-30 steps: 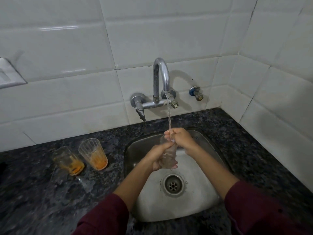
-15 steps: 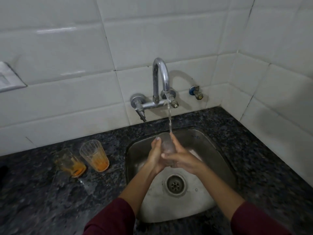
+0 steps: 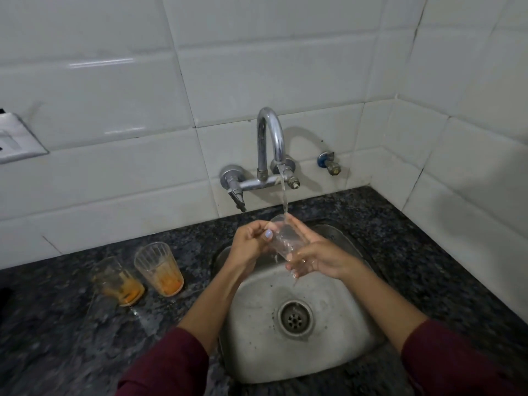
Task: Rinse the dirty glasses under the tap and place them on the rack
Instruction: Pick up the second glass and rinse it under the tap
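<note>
A clear glass is tilted under the running tap, its mouth up toward the stream, over the steel sink. My right hand cradles it from below and the right. My left hand grips it near the rim, thumb on its side. Water spills off the glass into the basin. Two dirty glasses with orange residue stand upright on the counter to the left: one nearer the sink, one further left. No rack is in view.
Dark speckled granite counter surrounds the sink, wet beside the dirty glasses. White tiled walls meet in a corner at the right. A small blue-handled valve sits right of the tap. A white switch plate is on the left wall.
The glass has turned in my hands and now tilts with its mouth toward the stream. My right hand slid from over its top to under its base.
</note>
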